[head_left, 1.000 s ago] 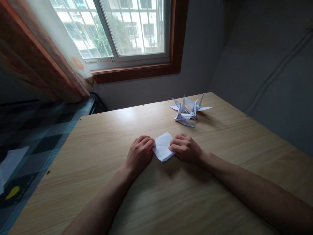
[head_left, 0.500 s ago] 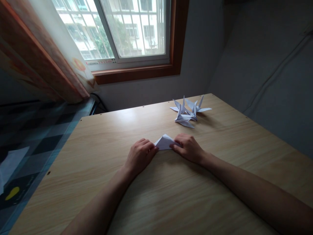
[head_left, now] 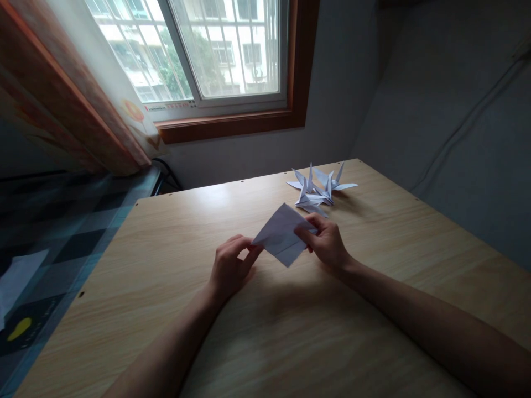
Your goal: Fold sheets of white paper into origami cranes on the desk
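A folded white sheet of paper (head_left: 280, 235), diamond-shaped with a crease near its lower corner, is held up over the table between both hands. My left hand (head_left: 233, 264) pinches its left corner between thumb and fingertips. My right hand (head_left: 326, 240) grips the right corner, thumb on the near face and fingers mostly hidden behind. Just beyond the paper sit several white origami cranes (head_left: 317, 190), bunched together, the nearest one partly covered by the paper and my right hand.
The wooden table (head_left: 186, 232) spreads beneath my hands. At left is a lower surface with a checked cloth (head_left: 78, 243) and some white paper (head_left: 25, 276). Behind stand a window (head_left: 232, 50) and a curtain (head_left: 95, 94); a wall (head_left: 448, 149) borders the right.
The paper has been lifted off the tabletop and tilted, its outline going from a low triangle to a full diamond. My right hand has turned and risen; both hands still hold the corners.
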